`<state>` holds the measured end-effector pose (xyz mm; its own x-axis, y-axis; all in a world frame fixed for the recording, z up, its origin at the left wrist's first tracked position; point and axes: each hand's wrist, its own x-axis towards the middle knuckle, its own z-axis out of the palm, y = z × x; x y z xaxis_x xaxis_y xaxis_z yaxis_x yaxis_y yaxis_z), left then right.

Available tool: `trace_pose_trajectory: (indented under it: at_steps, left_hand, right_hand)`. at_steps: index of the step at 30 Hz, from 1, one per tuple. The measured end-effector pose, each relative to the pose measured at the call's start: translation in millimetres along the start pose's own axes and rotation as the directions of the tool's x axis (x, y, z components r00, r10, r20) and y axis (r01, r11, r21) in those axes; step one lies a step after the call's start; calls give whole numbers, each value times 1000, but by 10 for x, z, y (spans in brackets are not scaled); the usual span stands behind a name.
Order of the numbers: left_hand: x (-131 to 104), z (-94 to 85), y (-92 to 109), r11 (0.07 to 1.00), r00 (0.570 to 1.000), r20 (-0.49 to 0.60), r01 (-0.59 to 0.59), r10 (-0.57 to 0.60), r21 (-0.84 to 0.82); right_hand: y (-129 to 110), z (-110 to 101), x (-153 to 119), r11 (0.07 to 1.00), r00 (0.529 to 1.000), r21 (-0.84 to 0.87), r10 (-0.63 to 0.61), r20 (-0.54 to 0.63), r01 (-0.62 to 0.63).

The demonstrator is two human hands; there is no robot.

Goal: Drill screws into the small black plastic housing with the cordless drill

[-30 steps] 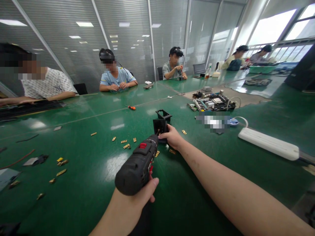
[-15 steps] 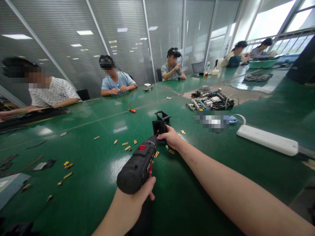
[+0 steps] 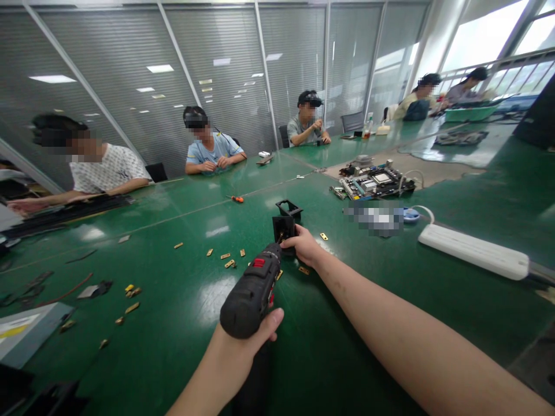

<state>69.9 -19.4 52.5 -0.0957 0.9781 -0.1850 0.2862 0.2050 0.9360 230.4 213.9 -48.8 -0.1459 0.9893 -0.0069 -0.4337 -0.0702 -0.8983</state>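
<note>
My left hand [image 3: 262, 335] is wrapped round the handle of a black cordless drill [image 3: 249, 294] with red details. The drill's front end points away from me, its tip at a small black square part [image 3: 282, 229]. From the right side, my right hand [image 3: 303, 245] grips this part, its fingers pressed on the edge. A second black frame [image 3: 289, 208] lies just behind it. Small brass plates [image 3: 225, 256] are scattered on the green table around the drill and the part. What the tip touches inside the part is too small to tell.
An orange screwdriver [image 3: 237, 199] lies farther back. On the right are a circuit board [image 3: 375, 179] and a white power strip [image 3: 472, 251]. A grey box [image 3: 34, 332] and more brass pieces [image 3: 132, 308] lie at the left. Several people sit across the table.
The whole view has shifted slightly, so the scene appears a little farther right and lower. Both hands keep their hold; the drill tip stays at the black part.
</note>
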Motion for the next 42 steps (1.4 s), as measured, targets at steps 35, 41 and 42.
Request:
trace_pose_trajectory:
  at_steps: [35,41,42]
  left_hand:
    - [146,195,-278,987,982,-152,-125,109,-101]
    - [98,164,-188,998,991,-116,-68,66,-7]
    - [95,154,-172,998,993,-99,-60,60,3]
  right_hand:
    - [-72,-61,-32,1000,999,11,16,28,-16]
    - [-66,-66,-28,1000,1000,10,3,30,-3]
    - [-65,-66,-28,1000,1000,13,3,30,-4]
